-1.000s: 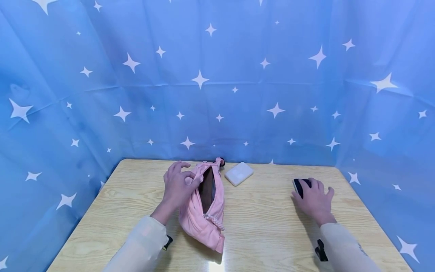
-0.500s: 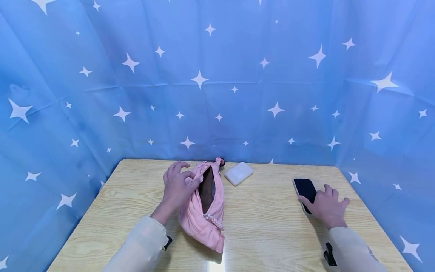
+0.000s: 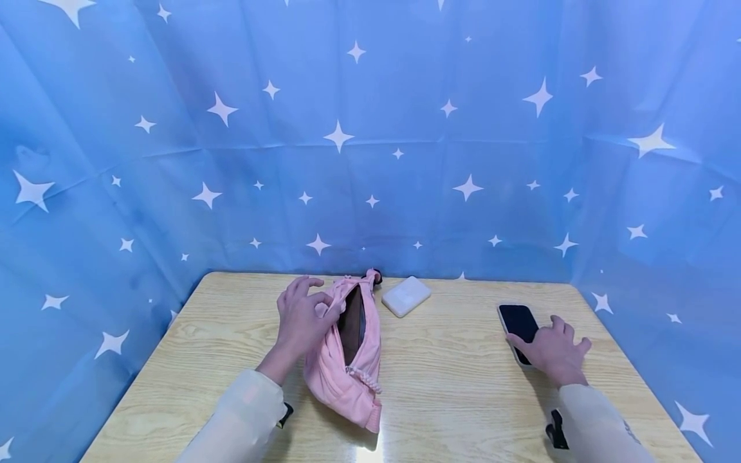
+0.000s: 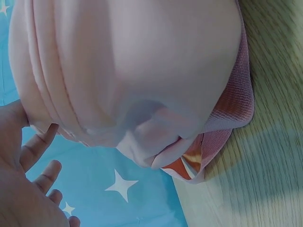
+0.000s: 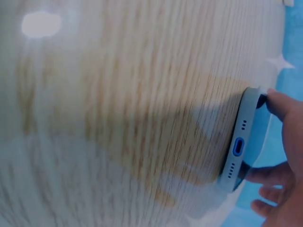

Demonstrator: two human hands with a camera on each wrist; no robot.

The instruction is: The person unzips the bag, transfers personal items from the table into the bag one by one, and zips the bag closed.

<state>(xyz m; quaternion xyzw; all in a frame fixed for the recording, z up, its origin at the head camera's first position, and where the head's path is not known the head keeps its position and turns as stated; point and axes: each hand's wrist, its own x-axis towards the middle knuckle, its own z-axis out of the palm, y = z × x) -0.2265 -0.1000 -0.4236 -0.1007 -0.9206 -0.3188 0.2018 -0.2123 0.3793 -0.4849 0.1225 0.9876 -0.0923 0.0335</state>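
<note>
A pink fabric bag (image 3: 341,379) lies left of the table's middle, its zipped mouth gaping on a dark lining. My left hand (image 3: 303,318) pinches the left edge of that mouth between thumb and forefinger. In the left wrist view the bag (image 4: 156,52) fills most of the picture, with fingers (image 4: 45,177) at its rim. To the right, a smartphone (image 3: 518,321) lies screen up on the table. My right hand (image 3: 556,350) holds its near part, thumb and forefinger spread across the width. The right wrist view shows the phone's port end (image 5: 238,146).
A white rounded rectangular block (image 3: 407,296) lies just right of the bag's far end. The wooden table (image 3: 440,386) ends at a blue star-patterned curtain (image 3: 370,161) behind and at both sides. A beaded string (image 3: 366,379) hangs from the bag's zip.
My right hand has drawn back toward me along the phone, uncovering its screen, then stayed nearly still. The phone shows no clear shift. My left hand keeps its pinch on the bag.
</note>
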